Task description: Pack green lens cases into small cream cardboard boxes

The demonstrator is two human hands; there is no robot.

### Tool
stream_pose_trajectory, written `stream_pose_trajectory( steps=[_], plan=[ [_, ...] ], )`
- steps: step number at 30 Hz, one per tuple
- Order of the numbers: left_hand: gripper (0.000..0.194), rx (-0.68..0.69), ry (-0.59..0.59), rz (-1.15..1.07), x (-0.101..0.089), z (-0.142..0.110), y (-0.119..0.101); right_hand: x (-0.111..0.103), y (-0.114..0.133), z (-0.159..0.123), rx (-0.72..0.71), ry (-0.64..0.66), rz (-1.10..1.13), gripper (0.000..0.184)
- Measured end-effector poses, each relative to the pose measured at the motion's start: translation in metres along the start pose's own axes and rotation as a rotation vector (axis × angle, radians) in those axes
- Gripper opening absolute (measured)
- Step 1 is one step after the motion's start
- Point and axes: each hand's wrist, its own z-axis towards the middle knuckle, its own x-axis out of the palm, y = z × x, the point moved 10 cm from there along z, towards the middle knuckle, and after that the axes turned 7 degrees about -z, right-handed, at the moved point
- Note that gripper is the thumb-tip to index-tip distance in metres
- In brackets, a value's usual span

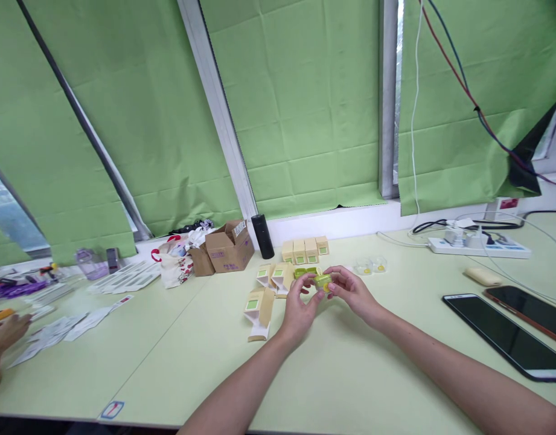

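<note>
Between both hands, just above the table, is a small green plastic case (pixel 322 280) with a yellow spot at its front. My left hand (pixel 301 307) pinches it from the left, thumb at its lower edge. From the right, my right hand (pixel 352 292) closes its fingers and thumb on it. Right behind lies another green piece (pixel 300 273). Left of my hands stand small beige boxes with green windows and open flaps, the nearest box (pixel 258 307) closest to me. Clear plastic pieces with yellow bits (pixel 363 266) lie beyond my right hand.
Closed beige boxes (pixel 300 251) line up at the back near a black cylinder (pixel 262 236) and a cardboard carton (pixel 229 246). Phones (pixel 504 332) and a power strip (pixel 481 246) lie right. Another person's hand (pixel 8 335) is over papers (pixel 55 332) at far left.
</note>
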Motion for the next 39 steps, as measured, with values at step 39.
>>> stream_pose_trajectory(
  steps=[39],
  plan=[
    [0.069,-0.065,0.113,-0.269,0.012,-0.002,0.021,-0.010,0.000,-0.008,-0.073,-0.229,-0.069,0.071]
  ],
)
